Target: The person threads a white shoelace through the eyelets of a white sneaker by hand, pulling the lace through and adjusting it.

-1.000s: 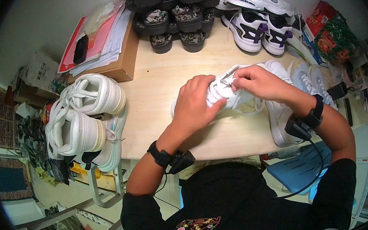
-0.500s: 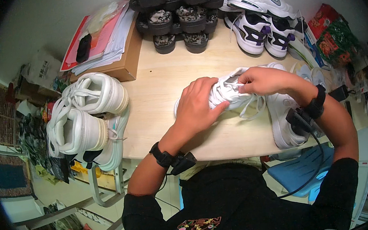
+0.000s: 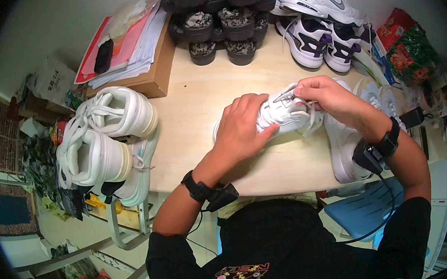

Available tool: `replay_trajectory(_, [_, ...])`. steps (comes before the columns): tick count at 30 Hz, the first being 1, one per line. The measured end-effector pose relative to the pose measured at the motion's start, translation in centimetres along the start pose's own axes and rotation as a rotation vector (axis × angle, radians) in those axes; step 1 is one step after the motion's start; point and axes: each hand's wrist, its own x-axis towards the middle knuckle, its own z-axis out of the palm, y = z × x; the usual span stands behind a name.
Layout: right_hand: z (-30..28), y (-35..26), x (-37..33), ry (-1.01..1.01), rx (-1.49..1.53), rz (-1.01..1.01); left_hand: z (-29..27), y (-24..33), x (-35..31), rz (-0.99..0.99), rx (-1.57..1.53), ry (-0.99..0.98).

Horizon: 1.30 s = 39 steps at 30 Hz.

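A white lace-up sneaker lies on the tabletop before me, its toe to the left. My left hand wraps over its front part, thumb on the near side by the laces, and hides most of the toe. At the opening, my right hand is closed, thumb and forefinger pinching the upper edge of the tongue. A small dark label shows on that tongue. Loose white lace hangs below my right hand. Another white sneaker stands just to the right, partly behind my right forearm.
White sneakers are stacked at the table's left edge. Papers and a dark object lie on a cardboard box at the back left. Camouflage shoes pile up at the back, white-and-black sneakers at the back right. A blue stool stands below.
My right hand has turned and shifted slightly, its fingertips now higher on the tongue, whose label shows more plainly. The loose lace has drawn in under that hand. My left hand keeps its hold.
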Motion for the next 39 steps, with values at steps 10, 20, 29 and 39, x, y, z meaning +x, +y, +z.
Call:
replay_trajectory(10, [1.7,1.0,-0.4,0.031,0.433,-0.121,0.1,0.1,-0.2,0.021,-0.001,0.013])
replay_trajectory(20, [0.8,2.5,0.0,0.015,0.208,-0.17,0.0,0.1,-0.3,0.022,0.019,0.032])
replay_trajectory(29, [1.7,0.2,-1.8,0.148,-0.185,-0.263,-0.5,0.2,-0.2,0.014,-0.035,0.002])
replay_trajectory(39, [4.0,-3.5,-6.2,0.044,-0.522,-0.252,-0.5,1.0,1.2,0.069,-0.167,0.218])
